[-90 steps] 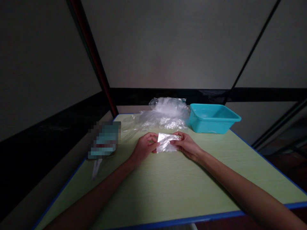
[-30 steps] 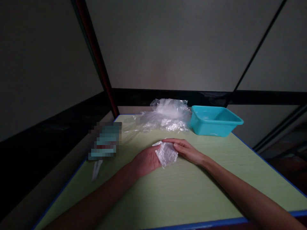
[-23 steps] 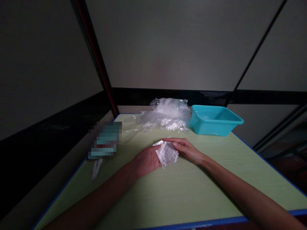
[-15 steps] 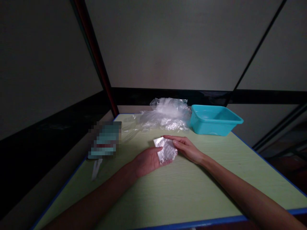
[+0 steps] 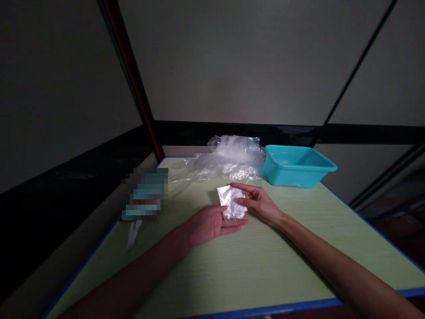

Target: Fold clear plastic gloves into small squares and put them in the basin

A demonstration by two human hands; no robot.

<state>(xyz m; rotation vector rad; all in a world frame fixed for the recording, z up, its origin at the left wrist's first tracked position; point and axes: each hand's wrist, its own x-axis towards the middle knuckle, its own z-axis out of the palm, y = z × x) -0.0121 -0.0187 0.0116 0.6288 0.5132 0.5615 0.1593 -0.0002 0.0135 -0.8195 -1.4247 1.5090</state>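
Fingers of our right hand point(image 5: 267, 210) pinch the folded plastic square point(image 5: 229, 197) between the thumb on top and the others behind its far and right edges. In our left hand point(image 5: 205, 226), the thumb is clamped over the near left corner while the fingers lie slightly apart beneath, partly hidden. The square is tilted, just right of the middle of the frame, held over the tabletop.

Largest first: the pale green table point(image 5: 282, 266) fills the lower half. Our forearms cross it from the lower left and lower right corners, and a wide sweep of either could catch whatever lies near the edges. At the upper middle spreads the heap of clear plastic point(image 5: 229, 161). It looks light and slippery, so a sleeve of air or a brushing knuckle could make it slide, and its sheets could cling to one another. Against its right side, in the upper right, the turquoise basin point(image 5: 295, 177) sits upright near the table's edge; a knock from our right arm could push it outward. At the left, a blurred-out object point(image 5: 146, 195) has a pale strip point(image 5: 133, 234) trailing below it that a passing forearm might snag.

Smallest is the square itself. Its film looks thin and springy, so we judge that easing either thumb too soon could let the folds open, while uneven pressure could skew the layers or let one slip out past our fingertips.
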